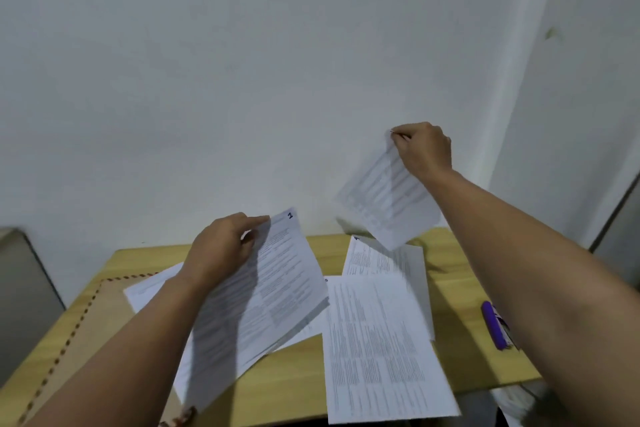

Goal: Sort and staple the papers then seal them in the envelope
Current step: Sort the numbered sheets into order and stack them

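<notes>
My left hand (pixel 221 250) grips the upper edge of a printed sheet marked 1 (pixel 277 291), tilted up over the wooden table (pixel 284 388). High over the table's far edge, my right hand (pixel 424 149) pinches the top corner of another printed sheet (pixel 384 198), blurred and hanging in the air. Two more printed sheets lie flat: one in front (pixel 377 347), one behind it (pixel 381 258). A brown envelope (pixel 93 315) with a red-and-dark striped border lies at the left, partly under paper. A purple stapler (pixel 495 324) rests at the right, partly hidden by my right forearm.
A white wall (pixel 242 80) rises right behind the table. A grey object (pixel 20 288) stands at the left beside the table. Another white sheet (pixel 149 288) lies under my left arm. The front sheet overhangs the table's near edge.
</notes>
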`<act>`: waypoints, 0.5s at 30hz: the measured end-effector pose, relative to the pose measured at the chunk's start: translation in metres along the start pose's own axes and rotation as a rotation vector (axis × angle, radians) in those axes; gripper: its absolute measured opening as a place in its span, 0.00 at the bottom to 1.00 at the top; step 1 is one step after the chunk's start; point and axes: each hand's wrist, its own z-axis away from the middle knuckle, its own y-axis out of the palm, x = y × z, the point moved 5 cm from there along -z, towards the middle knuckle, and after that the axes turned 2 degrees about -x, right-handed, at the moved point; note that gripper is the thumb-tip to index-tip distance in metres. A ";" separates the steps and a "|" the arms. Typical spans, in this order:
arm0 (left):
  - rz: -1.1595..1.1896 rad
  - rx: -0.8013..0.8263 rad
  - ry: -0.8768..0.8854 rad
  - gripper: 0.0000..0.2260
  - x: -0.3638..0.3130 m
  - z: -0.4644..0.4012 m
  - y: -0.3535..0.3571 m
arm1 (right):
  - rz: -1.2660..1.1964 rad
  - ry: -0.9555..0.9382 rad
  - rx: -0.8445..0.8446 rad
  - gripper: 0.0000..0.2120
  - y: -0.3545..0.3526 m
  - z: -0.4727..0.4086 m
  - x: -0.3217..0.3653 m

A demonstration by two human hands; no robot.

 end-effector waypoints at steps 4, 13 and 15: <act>0.084 -0.072 0.011 0.18 -0.009 -0.004 -0.019 | -0.352 0.059 0.102 0.10 -0.004 0.001 0.019; 0.356 -0.120 -0.028 0.17 -0.038 0.000 -0.035 | -0.672 0.192 0.441 0.08 0.037 0.061 0.044; 0.399 -0.119 -0.051 0.15 -0.042 0.000 -0.037 | -0.703 0.253 0.556 0.10 0.048 0.078 0.048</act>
